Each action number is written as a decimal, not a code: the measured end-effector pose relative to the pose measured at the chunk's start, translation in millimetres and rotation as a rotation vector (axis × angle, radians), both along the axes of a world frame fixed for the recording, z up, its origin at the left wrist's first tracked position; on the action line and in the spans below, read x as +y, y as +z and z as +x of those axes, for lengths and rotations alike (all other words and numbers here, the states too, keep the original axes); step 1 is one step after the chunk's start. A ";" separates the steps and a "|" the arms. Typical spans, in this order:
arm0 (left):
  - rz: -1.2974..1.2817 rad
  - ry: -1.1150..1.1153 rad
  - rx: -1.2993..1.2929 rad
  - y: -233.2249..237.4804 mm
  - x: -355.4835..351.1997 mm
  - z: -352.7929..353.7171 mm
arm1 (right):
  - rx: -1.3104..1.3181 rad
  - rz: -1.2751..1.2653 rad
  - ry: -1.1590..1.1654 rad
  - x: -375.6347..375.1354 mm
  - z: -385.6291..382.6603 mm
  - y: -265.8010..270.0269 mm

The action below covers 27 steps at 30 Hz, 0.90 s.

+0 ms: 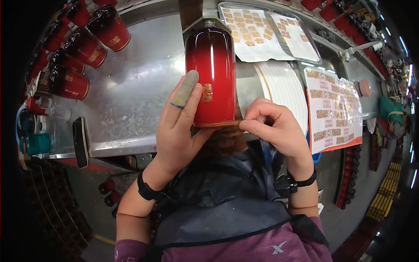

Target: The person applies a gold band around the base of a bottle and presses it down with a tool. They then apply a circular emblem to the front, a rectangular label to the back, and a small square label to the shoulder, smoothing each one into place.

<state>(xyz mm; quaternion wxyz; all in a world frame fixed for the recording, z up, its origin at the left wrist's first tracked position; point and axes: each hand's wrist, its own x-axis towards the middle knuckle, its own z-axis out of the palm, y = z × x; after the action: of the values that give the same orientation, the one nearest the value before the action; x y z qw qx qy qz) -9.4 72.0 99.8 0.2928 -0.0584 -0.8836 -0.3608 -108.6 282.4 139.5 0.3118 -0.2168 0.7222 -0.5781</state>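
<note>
The red-and-black bottle [220,65] is in front of the person [244,240], over the worktop [139,78], its base toward the body. The left hand [178,120] lays fingers on its side; whether this grip clamps it, one cannot tell. The right hand [279,127] has its grip pinched on a thin gold strip [222,124] along the base.

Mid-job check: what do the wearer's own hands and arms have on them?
One finger of the left hand wears a greyish-beige sheath with a blue edge; no covering shows on the right hand. A black left wristband and a black right wristband circle the wrists. Purple fabric sleeves cover the upper arms, leaving the forearms bare.
</note>
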 end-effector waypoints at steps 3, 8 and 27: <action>0.026 -0.003 0.020 -5.8 -0.2 -0.6 | 0.038 0.008 0.006 1.8 0.9 3.6; 0.055 0.011 0.029 -7.4 1.6 0.5 | 0.065 -0.005 0.009 4.3 -0.1 1.0; 0.174 0.007 0.015 -22.9 2.0 4.7 | 0.020 0.030 -0.010 -1.8 -0.8 -2.2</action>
<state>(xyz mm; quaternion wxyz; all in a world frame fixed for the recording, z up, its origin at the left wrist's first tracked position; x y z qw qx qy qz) -4.8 74.0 76.9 0.3046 -0.0320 -0.8468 -0.4348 -109.4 280.6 137.3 0.3046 -0.2142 0.7351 -0.5666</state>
